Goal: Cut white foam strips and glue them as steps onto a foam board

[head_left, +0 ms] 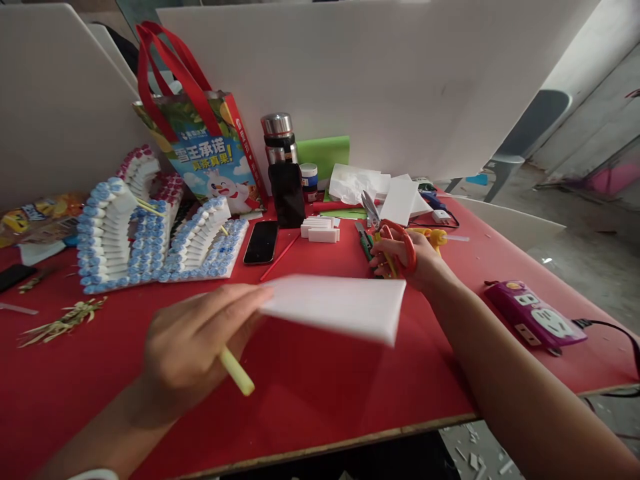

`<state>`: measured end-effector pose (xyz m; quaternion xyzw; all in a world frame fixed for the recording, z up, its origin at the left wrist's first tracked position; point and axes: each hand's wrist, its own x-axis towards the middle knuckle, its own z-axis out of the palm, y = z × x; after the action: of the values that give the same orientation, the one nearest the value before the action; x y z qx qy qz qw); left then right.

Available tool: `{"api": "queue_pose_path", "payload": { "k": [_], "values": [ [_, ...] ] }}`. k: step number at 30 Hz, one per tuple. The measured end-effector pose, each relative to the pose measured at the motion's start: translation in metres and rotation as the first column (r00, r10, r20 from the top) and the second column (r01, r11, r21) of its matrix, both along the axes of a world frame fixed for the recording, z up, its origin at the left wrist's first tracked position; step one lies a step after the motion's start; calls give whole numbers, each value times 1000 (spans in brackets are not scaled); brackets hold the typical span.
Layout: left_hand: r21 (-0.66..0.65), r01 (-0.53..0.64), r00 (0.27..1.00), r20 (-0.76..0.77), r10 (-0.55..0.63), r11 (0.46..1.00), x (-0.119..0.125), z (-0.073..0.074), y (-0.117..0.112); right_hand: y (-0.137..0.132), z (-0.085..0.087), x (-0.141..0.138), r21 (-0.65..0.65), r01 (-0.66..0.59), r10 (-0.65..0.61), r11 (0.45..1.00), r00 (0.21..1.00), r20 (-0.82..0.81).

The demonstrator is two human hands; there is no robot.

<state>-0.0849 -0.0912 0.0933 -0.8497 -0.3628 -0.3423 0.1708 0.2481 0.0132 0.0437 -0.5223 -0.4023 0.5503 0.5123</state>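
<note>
My left hand [200, 333] is closed on a white foam board piece [335, 303], pinched by its left end above the table and slightly blurred. A pale yellow-green stick [237, 372] juts out below the same hand's fingers. Farther back on the right, my right hand [400, 253] has its fingers curled at the orange-red handles of a pair of scissors [410, 248], whose blades point away from me. Beside that hand, a green utility knife [364, 241] lies on the table, and a yellow glue gun [433, 237] is just behind the wrist.
Blue-and-white cotton-swab models [120, 247] stand at left beside a gift bag [210, 153]. A phone [261, 243], stacked white blocks [320, 230] and a thermos [278, 137] sit mid-table. A purple power strip [535, 313] lies right on the red table [310, 400].
</note>
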Motion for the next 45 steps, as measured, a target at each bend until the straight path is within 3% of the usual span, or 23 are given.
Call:
{"api": "queue_pose_path", "payload": {
  "k": [1, 2, 4, 5, 6, 8, 11, 22, 24, 27, 30, 33, 34, 38, 42, 45],
  "values": [
    [-169, -74, 990, 106, 92, 983, 4, -2, 1, 0, -1, 1, 12, 3, -3, 1000, 1000, -4],
    [-369, -111, 959, 203, 196, 923, 8, -4, 3, 1, -1, 2, 24, -1, 1, 1000, 1000, -10],
    [-748, -36, 867, 306, 392, 663, 14, -8, 4, 1, -3, 3, 41, -17, 18, 999, 1000, -19],
    [-845, 47, 814, 341, 470, 533, 17, -11, 4, 2, -4, 4, 46, -28, 29, 999, 999, -22],
    [-898, 138, 766, 364, 529, 418, 19, -13, 4, 2, -4, 4, 51, -36, 38, 998, 999, -26],
    [-916, 282, 680, 400, 615, 284, 22, -19, 4, 2, -5, 4, 55, -42, 44, 998, 998, -37],
    [-902, 373, 611, 417, 673, 220, 24, -24, 5, 1, -4, 3, 47, -50, 51, 998, 998, -22],
    [-886, 423, 590, 429, 684, 191, 20, -32, 6, -3, -1, 1, 50, -82, 80, 995, 996, 31],
    [-900, 390, 626, 413, 662, 193, 15, -33, 7, -2, -2, 1, 51, -85, 84, 995, 996, 34],
    [-929, 305, 735, 371, 568, 211, 5, -27, 17, -1, -4, 2, 43, -79, 78, 996, 997, 24],
    [-939, 178, 877, 287, 385, 296, -5, -13, 37, -1, -4, 1, 34, -118, 117, 992, 993, 13],
    [-785, -22, 997, 28, 72, 619, -5, 4, 63, -4, -2, -1, 36, -179, 178, 983, 984, 19],
    [-741, -44, 996, -83, -25, 670, -1, 10, 71, -5, -1, -3, 27, -184, 183, 983, 983, 17],
    [-725, -6, 913, -285, -293, 689, 23, 26, 102, -11, 5, -12, -60, -205, 200, 977, 977, -78],
    [-705, 66, 844, -337, -416, 706, 54, 30, 127, -18, 10, -24, -112, -346, 329, 931, 933, -145],
    [-628, 118, 830, -362, -424, 769, 70, 32, 141, -21, 10, -28, -137, -402, 389, 905, 914, -113]
  ]
}}
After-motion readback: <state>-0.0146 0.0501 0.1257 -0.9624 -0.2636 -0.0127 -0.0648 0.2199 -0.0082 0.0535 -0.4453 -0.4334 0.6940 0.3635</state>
